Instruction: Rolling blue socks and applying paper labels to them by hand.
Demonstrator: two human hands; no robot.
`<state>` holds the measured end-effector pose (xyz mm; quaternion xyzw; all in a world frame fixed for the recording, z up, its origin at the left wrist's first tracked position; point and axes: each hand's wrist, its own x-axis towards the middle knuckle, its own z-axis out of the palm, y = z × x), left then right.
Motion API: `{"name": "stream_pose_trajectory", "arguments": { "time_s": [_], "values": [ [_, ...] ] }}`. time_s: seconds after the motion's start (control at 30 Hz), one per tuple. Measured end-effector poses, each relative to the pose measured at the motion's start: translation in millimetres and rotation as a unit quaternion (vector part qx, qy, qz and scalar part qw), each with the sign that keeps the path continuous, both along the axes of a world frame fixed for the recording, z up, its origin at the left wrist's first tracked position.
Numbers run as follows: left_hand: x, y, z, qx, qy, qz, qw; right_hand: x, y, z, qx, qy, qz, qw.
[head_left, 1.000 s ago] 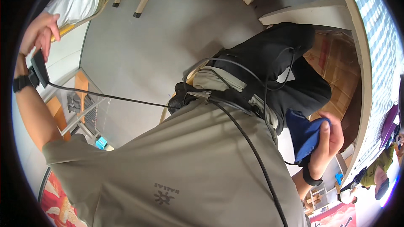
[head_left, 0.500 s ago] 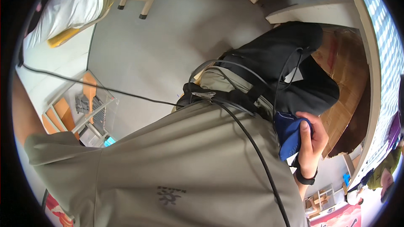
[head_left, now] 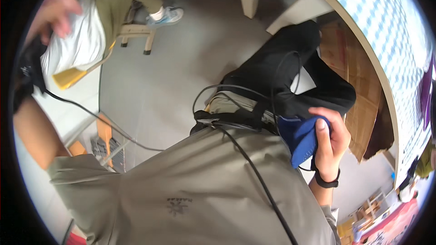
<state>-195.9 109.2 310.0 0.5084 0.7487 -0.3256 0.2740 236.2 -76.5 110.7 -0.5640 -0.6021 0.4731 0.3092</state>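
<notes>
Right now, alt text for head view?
Right hand holds a blue cloth near the wearer's black trousers; blurred left hand, apparently empty, is at far left by another person in olive trousers. A checked tablecloth lies upper right.

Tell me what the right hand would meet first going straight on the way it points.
The right hand, holding the blue fabric piece, would probably meet the black trouser leg just above it in the picture first; depth is unclear.

Cloth (head_left: 297, 143) is deep blue. Tablecloth (head_left: 368, 22) checked, pale blue and white. Shirt (head_left: 190, 168) grey-olive, darker chest print (head_left: 178, 206); trousers (head_left: 272, 59) and cable (head_left: 261, 183) black; cardboard (head_left: 359, 109) brown.
</notes>
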Motion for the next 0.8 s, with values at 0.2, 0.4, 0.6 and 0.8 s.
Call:
{"name": "stream_pose_trajectory", "arguments": {
  "time_s": [0.2,0.4,0.6,0.8],
  "values": [
    [88,-65,-166,0.035,-0.381,-0.226,0.896,13,-3,14,0.010,0.040,-0.106,0.994],
    [157,-131,-256,0.115,-0.562,-0.127,0.810,47,-17,10,0.037,-0.011,-0.222,0.974],
    [182,-161,-289,0.109,-0.517,-0.031,0.849,50,-18,20,0.106,0.178,-0.288,0.935],
    [206,-144,-317,0.199,-0.583,0.019,0.788,53,-28,8,0.093,0.079,-0.261,0.958]
  ]
}}
